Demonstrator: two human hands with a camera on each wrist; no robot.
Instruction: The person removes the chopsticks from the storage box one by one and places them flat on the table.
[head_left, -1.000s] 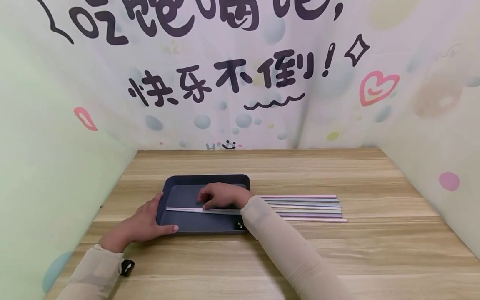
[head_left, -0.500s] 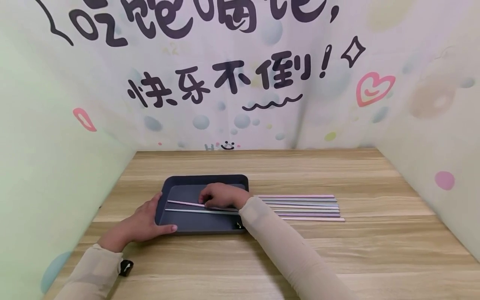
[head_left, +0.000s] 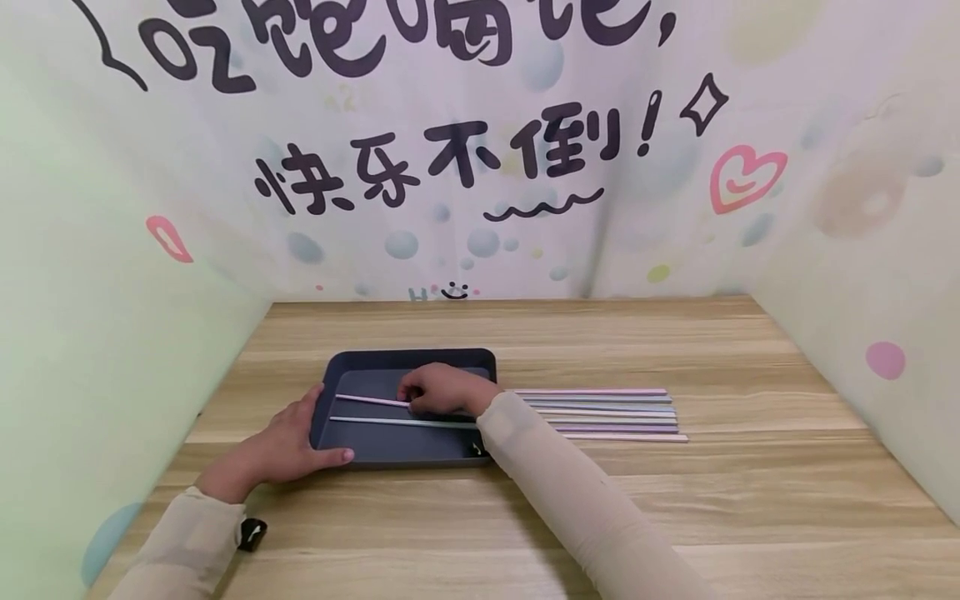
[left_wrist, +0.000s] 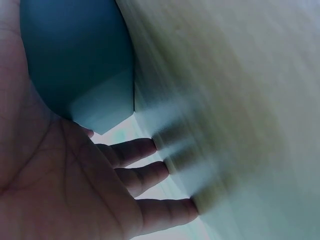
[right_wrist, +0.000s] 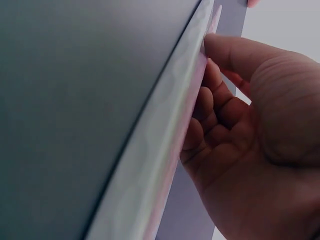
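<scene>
In the head view my left hand (head_left: pixel 281 446) rests against the left end of a dark tray (head_left: pixel 412 457), thumb at its front edge. The left wrist view shows straight fingers (left_wrist: pixel 142 177) beside the tray's wall (left_wrist: pixel 80 60). Over the tray's inside, my right hand (head_left: pixel 446 390) pinches a pink chopstick (head_left: pixel 367 400), its left end pointing toward the tray's left side. A pale chopstick (head_left: pixel 390 422) lies in the tray just in front of it. From the right wrist, thumb and curled fingers hold the pink chopstick (right_wrist: pixel 172 165) right beside the pale one (right_wrist: pixel 150 155).
Several more pastel chopsticks (head_left: pixel 615 413) lie side by side on the wooden table (head_left: pixel 675 500) to the right of the tray, partly hidden by the right sleeve (head_left: pixel 570 492). A printed cloth (head_left: pixel 450 208) hangs behind the table, with walls at both sides.
The two chopsticks in the tray lay together; the pink one has moved back, away from the pale one, with the right hand. The left hand stays at the tray.
</scene>
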